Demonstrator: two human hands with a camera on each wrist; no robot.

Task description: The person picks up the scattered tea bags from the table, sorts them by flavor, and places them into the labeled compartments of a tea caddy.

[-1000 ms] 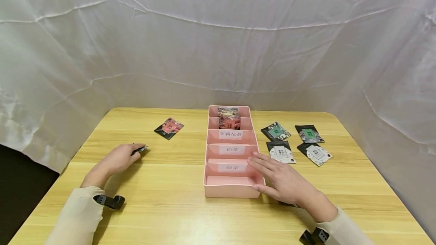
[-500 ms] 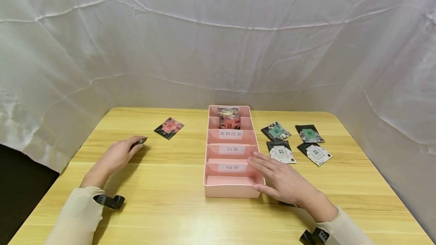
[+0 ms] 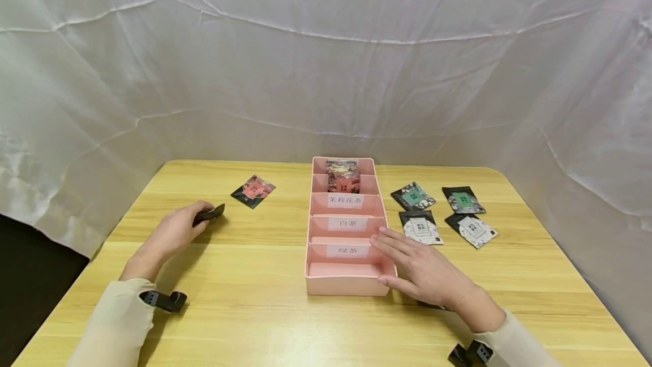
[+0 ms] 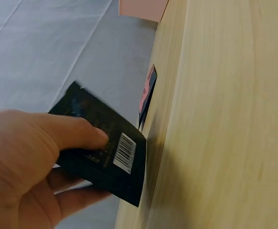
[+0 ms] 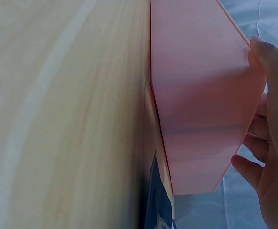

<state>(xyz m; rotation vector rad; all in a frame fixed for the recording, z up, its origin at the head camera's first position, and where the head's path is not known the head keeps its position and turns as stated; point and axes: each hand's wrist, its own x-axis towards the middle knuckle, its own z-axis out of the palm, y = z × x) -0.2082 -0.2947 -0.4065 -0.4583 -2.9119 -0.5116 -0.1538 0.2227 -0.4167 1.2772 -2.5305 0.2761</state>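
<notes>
My left hand (image 3: 175, 237) pinches a black tea sachet (image 3: 209, 215) between thumb and fingers above the table's left side. In the left wrist view the sachet (image 4: 103, 143) turns its barcoded back to the camera, tilted, its lower edge close to the table. A red-labelled tea sachet (image 3: 253, 191) lies just beyond that hand. My right hand (image 3: 425, 271) rests on the right rim of the pink divided box (image 3: 347, 286), fingers mostly straight and thumb at the near corner. Printed paper labels mark three of the box's dividers; red-patterned sachets (image 3: 343, 177) stand in its far compartments.
Right of the box lie two green-labelled sachets (image 3: 414, 197) and two white-labelled sachets (image 3: 420, 227). Another dark packet (image 3: 433, 306) is mostly hidden under my right hand. A pale cloth (image 3: 326, 72) hangs behind the wooden table (image 3: 254, 321).
My left hand has lifted the sachet slightly off the table and tipped it, so its dark back now shows. The right hand and the box stay in place.
</notes>
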